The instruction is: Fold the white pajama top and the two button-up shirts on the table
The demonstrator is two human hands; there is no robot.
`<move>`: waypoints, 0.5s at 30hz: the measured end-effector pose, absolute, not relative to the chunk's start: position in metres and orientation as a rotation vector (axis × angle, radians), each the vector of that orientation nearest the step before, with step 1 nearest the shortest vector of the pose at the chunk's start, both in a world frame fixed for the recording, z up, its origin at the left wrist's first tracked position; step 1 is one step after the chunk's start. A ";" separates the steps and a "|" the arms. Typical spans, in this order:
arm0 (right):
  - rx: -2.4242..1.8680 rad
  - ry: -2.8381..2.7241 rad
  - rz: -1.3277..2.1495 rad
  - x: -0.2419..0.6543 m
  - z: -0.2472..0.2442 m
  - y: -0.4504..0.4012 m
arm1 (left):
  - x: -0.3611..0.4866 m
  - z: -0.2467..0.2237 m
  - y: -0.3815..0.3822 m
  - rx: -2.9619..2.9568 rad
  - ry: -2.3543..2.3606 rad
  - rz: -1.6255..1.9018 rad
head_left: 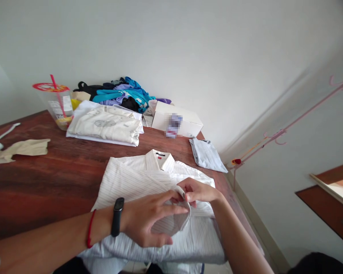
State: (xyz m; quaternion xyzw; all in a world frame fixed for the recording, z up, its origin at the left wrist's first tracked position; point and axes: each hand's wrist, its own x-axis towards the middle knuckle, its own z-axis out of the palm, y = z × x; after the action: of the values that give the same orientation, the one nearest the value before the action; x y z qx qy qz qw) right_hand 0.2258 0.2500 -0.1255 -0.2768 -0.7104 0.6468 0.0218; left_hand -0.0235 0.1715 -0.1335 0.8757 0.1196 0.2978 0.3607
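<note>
A white striped collared shirt (131,182) lies on the table, its collar pointing away from me and a sleeve folded across its front. Its cuff (184,220) stands up as a loop between my hands. My right hand (198,191) pinches the cuff's upper edge between thumb and fingers. From the left, my left hand (151,217) reaches over the shirt with fingers spread, the upper fingertips touching the cuff and the thumb apart, low over the cloth. A black wristband and a red string circle my left wrist.
Folded white clothes (108,123) lie behind, beside a plastic cup (57,108) with a straw. A heap of blue and black clothes (122,93) and a white box (175,118) line the wall. Folded light-blue cloth (207,154) sits at the right edge, near a pink rack (277,134).
</note>
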 end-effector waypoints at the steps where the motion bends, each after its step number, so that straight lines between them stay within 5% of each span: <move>1: -0.861 -2.215 2.004 0.225 -0.125 0.249 | -0.023 -0.135 0.172 2.271 0.310 0.766; 15: -0.955 -2.311 1.884 0.225 -0.121 0.244 | -0.020 -0.144 0.171 2.380 0.505 0.684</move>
State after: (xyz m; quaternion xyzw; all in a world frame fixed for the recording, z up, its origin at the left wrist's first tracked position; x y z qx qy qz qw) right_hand 0.2252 0.2441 -0.1207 -0.3049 -0.7382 0.6017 0.0056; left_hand -0.0200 0.1713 -0.1441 0.8977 0.1903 0.2580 0.3022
